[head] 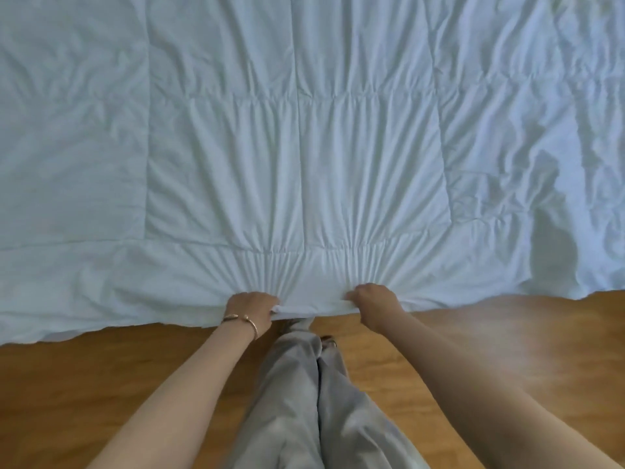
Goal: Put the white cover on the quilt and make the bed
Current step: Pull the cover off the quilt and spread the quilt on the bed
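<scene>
A white quilt (304, 130) with stitched squares lies spread flat and fills the upper two thirds of the view. Its near edge runs across just in front of me. My left hand (252, 309), with a bracelet on the wrist, grips that near edge. My right hand (372, 301) grips the same edge a short way to the right. Tight pleats fan out into the quilt from both hands, and the fabric between them is bunched. A separate white cover cannot be told apart from the quilt here.
Wooden floor (101, 384) runs along the whole near side. My legs in grey trousers (311, 401) stand between my arms, feet close to the quilt's edge. The quilt's right part (558, 198) is more crumpled.
</scene>
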`<move>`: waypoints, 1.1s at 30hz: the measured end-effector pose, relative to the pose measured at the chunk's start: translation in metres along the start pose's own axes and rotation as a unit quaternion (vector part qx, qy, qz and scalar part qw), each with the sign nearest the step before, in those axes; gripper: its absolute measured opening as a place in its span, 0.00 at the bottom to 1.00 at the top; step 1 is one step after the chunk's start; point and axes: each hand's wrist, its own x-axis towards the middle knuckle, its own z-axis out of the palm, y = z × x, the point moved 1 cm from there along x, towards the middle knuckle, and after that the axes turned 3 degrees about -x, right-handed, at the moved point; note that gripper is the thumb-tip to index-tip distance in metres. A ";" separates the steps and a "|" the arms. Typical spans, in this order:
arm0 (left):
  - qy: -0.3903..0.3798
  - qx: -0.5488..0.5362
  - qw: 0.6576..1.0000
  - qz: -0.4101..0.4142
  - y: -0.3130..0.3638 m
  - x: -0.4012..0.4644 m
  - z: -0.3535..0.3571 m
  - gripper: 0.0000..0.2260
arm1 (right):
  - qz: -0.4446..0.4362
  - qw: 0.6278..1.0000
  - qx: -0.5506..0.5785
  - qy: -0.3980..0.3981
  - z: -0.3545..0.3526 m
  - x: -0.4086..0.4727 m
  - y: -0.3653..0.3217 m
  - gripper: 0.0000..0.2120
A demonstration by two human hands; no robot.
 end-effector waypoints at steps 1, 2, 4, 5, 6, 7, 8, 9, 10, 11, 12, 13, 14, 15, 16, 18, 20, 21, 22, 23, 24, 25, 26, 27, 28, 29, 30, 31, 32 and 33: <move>-0.044 0.038 0.998 0.013 0.001 0.001 -0.005 0.12 | 0.004 1.000 0.010 -0.024 -0.004 0.001 0.001 0.23; -0.100 0.073 0.992 0.020 0.002 0.003 -0.009 0.13 | 0.008 0.998 0.035 -0.052 -0.009 0.002 0.004 0.21; -0.190 0.090 0.978 0.002 0.010 0.004 -0.013 0.21 | 0.016 0.992 0.099 -0.082 -0.018 -0.003 0.017 0.18; -0.206 0.073 0.976 -0.009 0.016 0.004 -0.015 0.25 | 0.028 0.987 0.135 -0.078 -0.020 -0.009 0.025 0.19; -0.192 0.038 0.981 -0.009 0.025 0.005 -0.021 0.25 | 0.044 0.983 0.167 -0.061 -0.020 -0.017 0.035 0.20; -0.158 -0.002 0.987 0.004 0.039 0.007 -0.029 0.23 | 0.062 0.979 0.191 -0.025 -0.021 -0.027 0.048 0.20; -0.120 -0.035 0.992 0.023 0.056 0.011 -0.038 0.20 | 0.081 0.977 0.198 0.020 -0.021 -0.037 0.065 0.20; -0.090 -0.053 0.994 0.043 0.075 0.017 -0.047 0.19 | 0.104 0.975 0.190 0.058 -0.022 -0.048 0.084 0.20; -0.064 -0.060 0.994 0.067 0.096 0.022 -0.057 0.18 | 0.130 0.972 0.175 0.082 -0.021 -0.058 0.106 0.20; -0.045 -0.060 0.993 0.091 0.118 0.028 -0.066 0.19 | 0.155 0.971 0.158 0.090 -0.019 -0.069 0.128 0.22; -0.027 -0.062 0.991 0.115 0.142 0.035 -0.074 0.20 | 0.179 0.970 0.139 0.085 -0.018 -0.080 0.152 0.23; -0.016 -0.063 0.989 0.134 0.167 0.043 -0.080 0.21 | 0.205 0.968 0.120 0.076 -0.015 -0.090 0.176 0.25; -0.005 -0.056 0.987 0.151 0.193 0.051 -0.085 0.22 | 0.232 0.965 0.100 0.065 -0.011 -0.101 0.201 0.27; 0.006 -0.045 0.985 0.168 0.219 0.059 -0.091 0.23 | 0.258 0.961 0.077 0.055 -0.008 -0.112 0.225 0.29; 0.021 -0.036 0.982 0.186 0.247 0.067 -0.095 0.25 | 0.280 0.957 0.051 0.051 -0.003 -0.123 0.251 0.32; 0.051 -0.017 0.975 0.214 0.305 0.081 -0.099 0.29 | 0.295 0.952 -0.021 0.082 0.007 -0.145 0.300 0.38; 0.080 0.009 0.972 0.223 0.365 0.093 -0.099 0.34 | 0.272 0.953 -0.044 0.128 0.021 -0.162 0.348 0.51; 0.094 0.020 0.972 0.212 0.396 0.099 -0.098 0.36 | 0.235 0.961 -0.056 0.133 0.031 -0.169 0.372 0.57; 0.100 0.036 0.976 0.190 0.425 0.105 -0.096 0.39 | 0.197 0.971 -0.069 0.117 0.041 -0.174 0.394 0.62; 0.097 0.055 0.980 0.162 0.452 0.110 -0.093 0.42 | 0.163 0.978 -0.068 0.111 0.050 -0.176 0.412 0.64; 0.094 0.068 0.984 0.136 0.476 0.115 -0.092 0.44 | 0.125 0.983 -0.065 0.117 0.058 -0.176 0.428 0.63; 0.087 0.083 0.987 0.109 0.493 0.123 -0.091 0.45 | 0.092 0.986 -0.057 0.127 0.061 -0.173 0.439 0.61; 0.090 0.091 0.988 0.087 0.505 0.131 -0.093 0.44 | 0.074 0.988 -0.045 0.126 0.064 -0.169 0.449 0.57; 0.110 0.086 0.987 0.083 0.510 0.142 -0.096 0.42 | 0.060 0.989 -0.047 0.129 0.063 -0.164 0.455 0.54; 0.144 0.080 0.981 0.103 0.515 0.150 -0.103 0.42 | 0.040 0.987 -0.049 0.146 0.061 -0.158 0.460 0.51; 0.140 0.103 0.979 0.106 0.513 0.154 -0.110 0.43 | 0.020 0.984 -0.035 0.172 0.057 -0.151 0.464 0.48; 0.136 0.124 0.977 0.107 0.509 0.156 -0.116 0.45 | 0.002 0.981 -0.016 0.193 0.052 -0.146 0.466 0.45; 0.127 0.135 0.975 0.122 0.502 0.155 -0.119 0.45 | -0.007 0.981 -0.001 0.193 0.046 -0.144 0.465 0.41; 0.121 0.124 0.977 0.122 0.492 0.150 -0.119 0.43 | -0.013 0.982 0.021 0.185 0.045 -0.141 0.464 0.37; 0.104 0.122 0.981 0.108 0.481 0.143 -0.120 0.40 | -0.012 0.982 0.039 0.185 0.046 -0.139 0.462 0.33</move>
